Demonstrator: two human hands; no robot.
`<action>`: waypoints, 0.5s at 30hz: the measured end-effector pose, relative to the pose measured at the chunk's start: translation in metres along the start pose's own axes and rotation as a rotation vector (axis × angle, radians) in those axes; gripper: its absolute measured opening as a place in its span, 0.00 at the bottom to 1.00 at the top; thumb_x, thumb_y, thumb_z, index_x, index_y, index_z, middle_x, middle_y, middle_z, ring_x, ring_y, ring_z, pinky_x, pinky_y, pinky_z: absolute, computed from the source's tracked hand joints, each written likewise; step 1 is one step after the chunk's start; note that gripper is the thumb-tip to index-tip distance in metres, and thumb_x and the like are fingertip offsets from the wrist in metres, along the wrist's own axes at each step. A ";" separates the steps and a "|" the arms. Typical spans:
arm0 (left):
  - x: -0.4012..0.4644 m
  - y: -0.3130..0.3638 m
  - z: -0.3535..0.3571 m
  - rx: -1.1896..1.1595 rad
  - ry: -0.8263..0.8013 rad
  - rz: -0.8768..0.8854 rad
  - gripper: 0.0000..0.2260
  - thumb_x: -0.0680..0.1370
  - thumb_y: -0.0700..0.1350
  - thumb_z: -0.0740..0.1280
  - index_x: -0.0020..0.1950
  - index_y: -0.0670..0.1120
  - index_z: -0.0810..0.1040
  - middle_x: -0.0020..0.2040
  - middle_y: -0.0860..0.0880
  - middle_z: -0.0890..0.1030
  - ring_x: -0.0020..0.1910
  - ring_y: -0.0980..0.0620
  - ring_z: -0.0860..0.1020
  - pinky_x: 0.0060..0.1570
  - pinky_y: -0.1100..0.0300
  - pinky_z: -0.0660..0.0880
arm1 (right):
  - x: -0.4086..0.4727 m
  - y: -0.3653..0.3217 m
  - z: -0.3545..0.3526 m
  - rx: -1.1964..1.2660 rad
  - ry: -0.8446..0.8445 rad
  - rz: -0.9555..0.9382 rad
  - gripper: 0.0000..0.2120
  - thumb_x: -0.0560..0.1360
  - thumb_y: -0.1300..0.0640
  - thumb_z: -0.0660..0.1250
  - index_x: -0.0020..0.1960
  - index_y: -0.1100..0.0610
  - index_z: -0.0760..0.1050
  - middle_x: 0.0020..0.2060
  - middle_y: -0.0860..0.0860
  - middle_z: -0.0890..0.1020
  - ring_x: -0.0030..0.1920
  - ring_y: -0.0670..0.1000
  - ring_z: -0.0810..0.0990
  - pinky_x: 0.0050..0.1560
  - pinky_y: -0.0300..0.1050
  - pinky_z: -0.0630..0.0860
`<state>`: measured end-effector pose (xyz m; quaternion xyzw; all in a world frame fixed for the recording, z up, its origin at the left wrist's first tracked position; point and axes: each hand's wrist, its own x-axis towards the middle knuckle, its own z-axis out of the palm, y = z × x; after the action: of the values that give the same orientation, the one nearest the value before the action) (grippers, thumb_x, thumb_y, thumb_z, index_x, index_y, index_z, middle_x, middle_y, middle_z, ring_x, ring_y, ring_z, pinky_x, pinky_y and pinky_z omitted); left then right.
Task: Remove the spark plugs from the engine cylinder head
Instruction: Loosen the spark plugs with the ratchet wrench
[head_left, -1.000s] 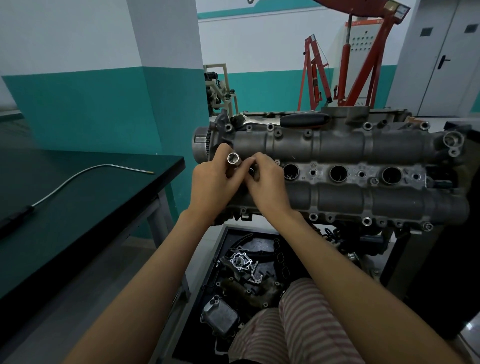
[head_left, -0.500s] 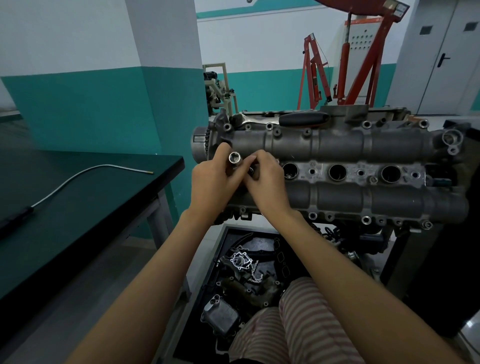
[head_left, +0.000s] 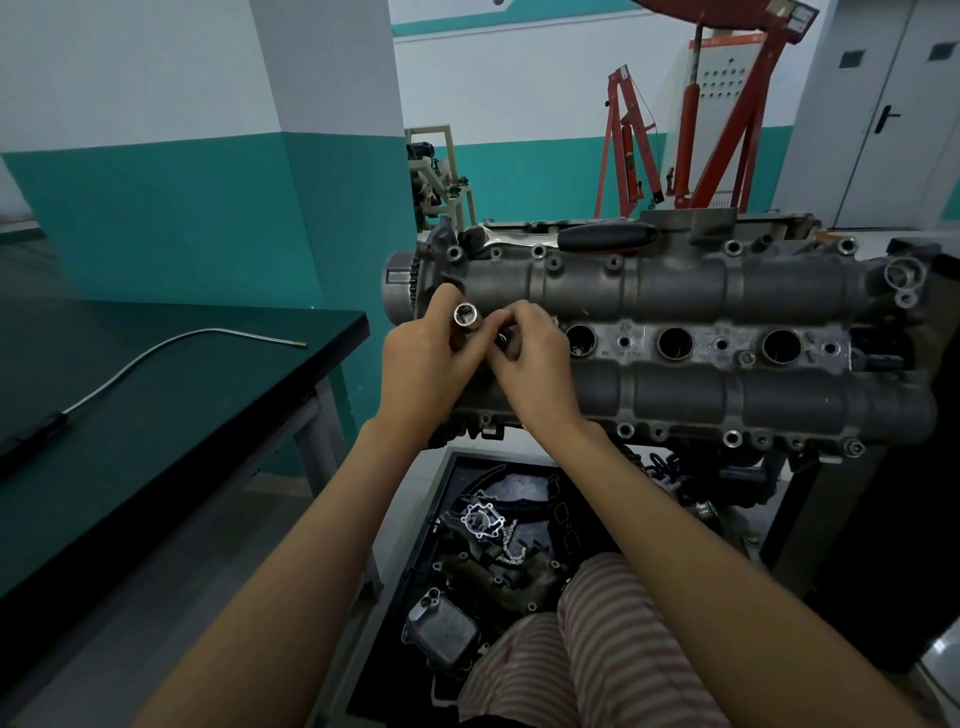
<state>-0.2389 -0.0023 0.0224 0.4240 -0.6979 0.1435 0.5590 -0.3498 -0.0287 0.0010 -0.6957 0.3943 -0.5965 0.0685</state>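
Fingers, left hand: curled around a silver socket, which is gripped with its open hex end turned up toward the camera.
Fingers, right hand: bent and pinched together over a small dark part at the leftmost plug well; what is held there is too hidden to be told.
Hand pose: both hands are brought together, fingertips touching, above the left end of the cylinder head; both forearms are extended forward and upward from the lower edge of the view.
Cylinder head: laid lengthwise, with three open plug wells seen in a row to the right of the hands.
Spark plugs: none can be made out clearly.
Ratchet handle: laid along the far edge of the head.
Surface: dark green, at left, with a thin flexible tool laid on it.
Tray: below the head, filled with engine parts.
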 end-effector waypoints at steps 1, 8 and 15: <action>0.000 0.000 0.000 -0.004 -0.004 0.002 0.13 0.75 0.48 0.69 0.41 0.41 0.70 0.28 0.52 0.72 0.24 0.52 0.69 0.25 0.55 0.68 | 0.000 0.000 -0.001 0.005 -0.002 -0.013 0.08 0.71 0.64 0.68 0.42 0.54 0.69 0.35 0.40 0.67 0.35 0.34 0.69 0.39 0.25 0.65; -0.001 -0.003 -0.001 0.025 -0.023 0.030 0.10 0.77 0.47 0.64 0.45 0.39 0.73 0.28 0.49 0.76 0.23 0.50 0.73 0.24 0.59 0.67 | -0.002 -0.002 -0.003 -0.009 -0.087 -0.058 0.15 0.74 0.64 0.64 0.60 0.58 0.74 0.50 0.50 0.77 0.35 0.36 0.67 0.44 0.29 0.68; 0.000 -0.002 0.000 0.011 -0.002 -0.002 0.13 0.75 0.49 0.68 0.41 0.41 0.70 0.27 0.52 0.71 0.23 0.53 0.68 0.25 0.58 0.66 | -0.002 -0.003 -0.003 -0.021 -0.047 -0.020 0.03 0.73 0.65 0.65 0.47 0.62 0.74 0.41 0.49 0.73 0.35 0.38 0.68 0.38 0.27 0.65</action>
<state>-0.2374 -0.0029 0.0217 0.4278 -0.6973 0.1466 0.5562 -0.3508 -0.0248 0.0021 -0.7140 0.3919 -0.5766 0.0645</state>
